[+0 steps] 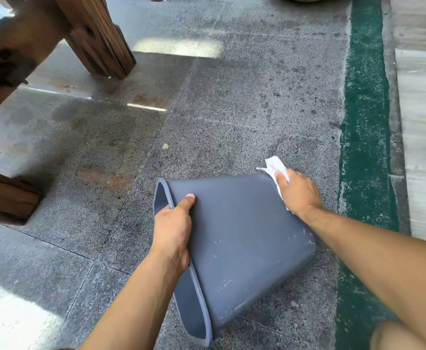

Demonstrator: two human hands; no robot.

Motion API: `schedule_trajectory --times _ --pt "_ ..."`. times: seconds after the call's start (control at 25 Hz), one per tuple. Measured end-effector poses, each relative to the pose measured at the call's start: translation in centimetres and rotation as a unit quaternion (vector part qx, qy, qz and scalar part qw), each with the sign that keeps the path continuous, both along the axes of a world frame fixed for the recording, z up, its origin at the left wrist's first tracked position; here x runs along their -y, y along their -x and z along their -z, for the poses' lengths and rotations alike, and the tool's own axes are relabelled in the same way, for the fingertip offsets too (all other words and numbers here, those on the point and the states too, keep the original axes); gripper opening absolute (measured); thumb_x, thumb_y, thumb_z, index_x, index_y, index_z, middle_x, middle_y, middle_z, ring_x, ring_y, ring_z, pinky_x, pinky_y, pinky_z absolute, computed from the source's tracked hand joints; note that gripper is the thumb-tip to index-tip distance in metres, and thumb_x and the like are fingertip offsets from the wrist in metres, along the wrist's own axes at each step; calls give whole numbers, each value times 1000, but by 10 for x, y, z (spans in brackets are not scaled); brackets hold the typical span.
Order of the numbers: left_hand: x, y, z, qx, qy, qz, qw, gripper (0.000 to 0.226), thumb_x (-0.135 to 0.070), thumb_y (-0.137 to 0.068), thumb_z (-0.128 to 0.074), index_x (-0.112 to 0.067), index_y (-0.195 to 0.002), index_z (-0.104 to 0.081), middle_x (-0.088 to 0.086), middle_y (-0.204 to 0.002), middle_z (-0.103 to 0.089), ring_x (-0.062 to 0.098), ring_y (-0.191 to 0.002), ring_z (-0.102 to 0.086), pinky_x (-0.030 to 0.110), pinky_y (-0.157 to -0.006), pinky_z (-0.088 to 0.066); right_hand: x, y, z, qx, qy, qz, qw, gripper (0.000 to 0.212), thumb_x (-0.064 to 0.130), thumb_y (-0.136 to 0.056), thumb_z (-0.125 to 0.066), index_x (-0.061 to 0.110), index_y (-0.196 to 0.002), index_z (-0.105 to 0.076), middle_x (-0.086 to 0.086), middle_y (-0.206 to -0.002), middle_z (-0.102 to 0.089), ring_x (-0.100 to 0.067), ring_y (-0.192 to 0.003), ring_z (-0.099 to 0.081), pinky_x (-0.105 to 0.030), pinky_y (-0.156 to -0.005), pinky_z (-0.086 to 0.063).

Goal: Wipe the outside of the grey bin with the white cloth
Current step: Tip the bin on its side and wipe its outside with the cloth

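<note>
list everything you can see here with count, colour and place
bin: one, grey, on its side on the floor, mouth to the left
cloth: one, white, at the bin's far base corner
floor: one, speckled grey stone slabs, all around
stripe: one, green, along the floor at right
wood posts: brown, upper left
scrap: one, pale, on the floor beyond the bin
left hand: grip on the bin's rim
right hand: pressing the cloth on the bin

- Your left hand (174, 223) reaches in from 7 o'clock, forearm bare, thumb laid flat on top and fingers curled under out of sight, clamped tight.
- Your right hand (299, 192) comes from 4 o'clock, wrist bent, palm down, thumb pointing to 12 o'clock, fingers closed.
</note>
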State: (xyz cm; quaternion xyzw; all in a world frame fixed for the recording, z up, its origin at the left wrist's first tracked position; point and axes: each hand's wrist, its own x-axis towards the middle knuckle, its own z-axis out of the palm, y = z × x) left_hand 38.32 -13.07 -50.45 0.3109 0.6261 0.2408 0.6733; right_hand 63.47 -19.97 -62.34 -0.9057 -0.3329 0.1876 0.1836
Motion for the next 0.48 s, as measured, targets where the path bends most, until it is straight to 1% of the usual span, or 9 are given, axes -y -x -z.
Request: schedule_trajectory --times 0.04,0.12,0.2,0.28,0.32,0.36,0.4,0.48 --pt "0 0 -1 -4 -1 1 1000 11 -22 -97 -67 -12 -92 -67 1 -66 -78 16 -53 -74 26 -42 -55 2 -4 2 -20 8 6 1000 48 52 -104 -34 13 -109 -62 -8 -91 -64 -30 -77 -58 -37 -67 -48" --pt "-2 1 -2 -10 11 7 1000 13 -25 -95 -69 -12 -98 -70 3 -70 -79 18 -55 -74 28 -46 -57 2 -11 6 -64 27 16 997 51 56 -103 -32 15 -106 -62 -10 -88 -66 -31 -77 -64 -40 -69 -55" --pt "-5 1 -6 -6 29 24 999 23 -31 -91 -72 -12 -103 -74 5 -76 -81 21 -58 -75 30 -49 -58 3 -17 8 -100 57 24 993 49 56 -102 -36 16 -109 -63 -11 -89 -67 -30 -78 -66 -41 -73 -57" --pt "-7 -1 -12 14 48 44 998 34 -35 -87 -74 -10 -109 -77 10 -90 -82 26 -68 -77 35 -56 -61 14 -20 10 -81 108 16 991 43 50 -103 -43 13 -109 -64 -9 -87 -66 -29 -79 -66 -39 -73 -56" --pt "-8 -2 -14 27 52 57 997 38 -35 -86 -73 -9 -114 -76 12 -97 -81 28 -73 -77 37 -60 -62 22 -21 11 -53 136 17 989 41 48 -103 -45 13 -108 -64 -8 -86 -64 -29 -79 -65 -37 -71 -54" --pt "-8 -1 -17 45 50 65 996 38 -32 -86 -71 -9 -116 -76 11 -98 -81 29 -75 -76 37 -62 -63 30 -22 9 -24 153 24 988 40 46 -103 -47 11 -108 -64 -8 -84 -62 -29 -78 -64 -36 -68 -53" --pt "-7 -1 -21 68 43 68 994 34 -28 -87 -67 -8 -113 -75 10 -93 -80 27 -73 -75 36 -63 -63 36 -23 6 -1 152 36 988 39 44 -104 -47 10 -109 -64 -8 -82 -61 -29 -78 -63 -35 -66 -51" --pt "-2 0 -29 128 29 65 989 23 -24 -89 -60 -10 -104 -72 8 -83 -75 25 -68 -72 33 -66 -61 40 -26 -7 5 114 65 991 38 42 -104 -47 8 -110 -63 -10 -82 -62 -29 -76 -61 -34 -63 -47"
